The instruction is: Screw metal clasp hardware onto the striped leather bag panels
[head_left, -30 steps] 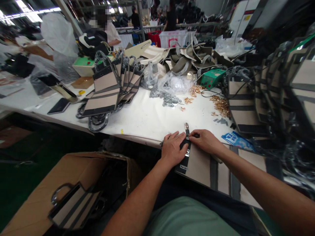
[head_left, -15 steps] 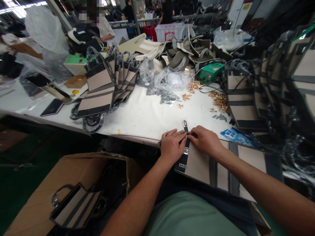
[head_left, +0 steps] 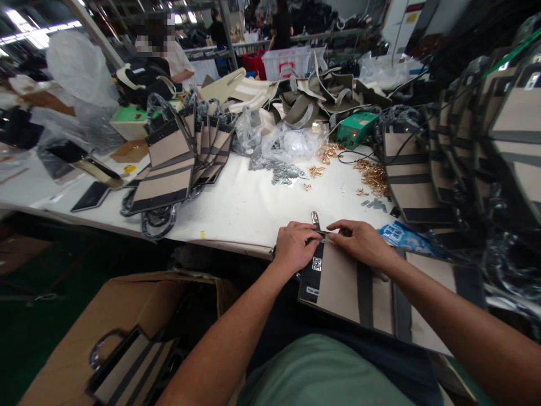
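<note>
A beige handbag point(head_left: 342, 287) with dark stripes lies flat at the table's front edge, below both hands. On its dark end band are a square metal turn-lock plate point(head_left: 316, 264) and a small metal label point(head_left: 313, 291). My left hand point(head_left: 295, 248) is closed on the bag's far corner, fingers curled over the dark band; a small shiny piece shows by its fingertips. Just beyond them a dark strap with a metal tip point(head_left: 315, 217) sticks out. My right hand point(head_left: 359, 242) rests over the bag's far edge, thumb and forefinger apart, the other fingers curled under.
Gold fittings point(head_left: 374, 176) and silver pieces point(head_left: 287, 173) lie loose beyond the hands. A green box point(head_left: 357, 129) with a lit lamp stands behind. Striped bags are stacked left point(head_left: 169, 163) and right point(head_left: 414, 175). A blue packet point(head_left: 406, 237) lies right; a cardboard box point(head_left: 97, 316) stands below left.
My right hand has drawn slightly right and its thumb and forefinger have parted. My left hand stays at the bag's corner. More of the dark band and lock plate shows.
</note>
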### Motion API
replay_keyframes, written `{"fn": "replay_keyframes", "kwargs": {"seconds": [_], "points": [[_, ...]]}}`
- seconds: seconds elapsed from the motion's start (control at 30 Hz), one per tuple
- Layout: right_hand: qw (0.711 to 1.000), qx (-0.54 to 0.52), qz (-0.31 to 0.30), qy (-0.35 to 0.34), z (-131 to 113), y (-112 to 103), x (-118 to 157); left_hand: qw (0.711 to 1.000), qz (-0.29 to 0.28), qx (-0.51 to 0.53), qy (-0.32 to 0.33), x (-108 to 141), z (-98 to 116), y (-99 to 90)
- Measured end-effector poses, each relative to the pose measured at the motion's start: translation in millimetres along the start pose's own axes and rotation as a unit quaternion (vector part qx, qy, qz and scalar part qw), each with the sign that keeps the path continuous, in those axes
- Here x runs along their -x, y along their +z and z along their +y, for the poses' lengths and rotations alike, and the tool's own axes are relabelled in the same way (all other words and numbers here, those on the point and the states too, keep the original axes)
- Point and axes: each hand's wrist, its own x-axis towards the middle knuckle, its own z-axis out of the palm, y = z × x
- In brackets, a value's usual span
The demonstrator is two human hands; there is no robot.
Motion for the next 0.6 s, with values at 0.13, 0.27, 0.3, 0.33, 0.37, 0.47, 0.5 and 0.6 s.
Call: {"fn": "replay_keyframes", "kwargs": {"seconds": [0.13,0.27,0.3,0.33,0.37,0.47,0.5,0.6], "points": [[0.951,-0.245,0.188,-0.025,-29,-12,8,1.0,-0.004,-0.006,0.023,-3,-3,-2.6],[0.876,-0.36,0.303,-0.11,-43,5,-2,0.999,-0.028,-0.01,0.029,-7,-7,-4.3],[0.868,-0.369,0.312,-0.117,-43,12,-7,0.999,-0.031,-0.01,0.028,-8,-8,-4.2],[0.86,-0.38,0.317,-0.122,-42,18,-13,0.999,-0.033,-0.009,0.027,-9,-9,-4.1],[0.852,-0.394,0.32,-0.127,-40,24,-18,0.999,-0.033,-0.007,0.026,-9,-9,-3.9],[0.83,-0.433,0.322,-0.142,-36,33,-27,0.999,-0.036,0.005,0.025,-11,-11,-4.2],[0.827,-0.437,0.322,-0.145,-35,34,-29,0.999,-0.04,0.009,0.024,-11,-12,-4.6],[0.834,-0.424,0.315,-0.157,-35,36,-27,0.998,-0.055,0.018,0.015,-13,-12,-5.9]]}}
